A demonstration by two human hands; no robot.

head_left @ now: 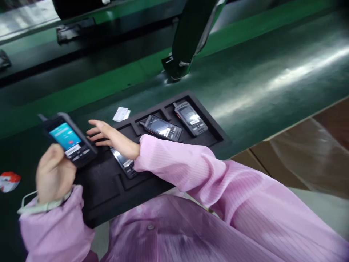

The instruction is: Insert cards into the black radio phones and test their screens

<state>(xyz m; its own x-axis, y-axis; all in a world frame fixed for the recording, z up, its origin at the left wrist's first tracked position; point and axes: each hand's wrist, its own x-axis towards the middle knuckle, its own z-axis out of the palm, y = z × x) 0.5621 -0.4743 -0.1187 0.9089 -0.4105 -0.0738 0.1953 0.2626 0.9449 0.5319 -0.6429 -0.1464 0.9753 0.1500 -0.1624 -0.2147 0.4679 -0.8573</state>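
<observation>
My left hand (56,174) is closed around a rugged handheld radio phone (69,140) with a stub antenna and a keypad; its screen is lit blue with a red dot. Just right of that device, my right hand (109,136) reaches over the black foam tray (99,182), fingers stretched out and holding nothing. Under my right wrist lies a second radio phone (124,162), partly covered. Two more sit in the tray's compartments: a tilted radio phone (163,128) in the middle and another radio phone (191,118) at the far right. Their screens look dark with glare.
Behind the tray, a dark green post (188,40) rises from the green workbench (261,72). White paper slips (121,114) lie by the tray's back edge. A red-and-white item (9,181) is at far left. Cardboard (272,163) stands below the bench at right.
</observation>
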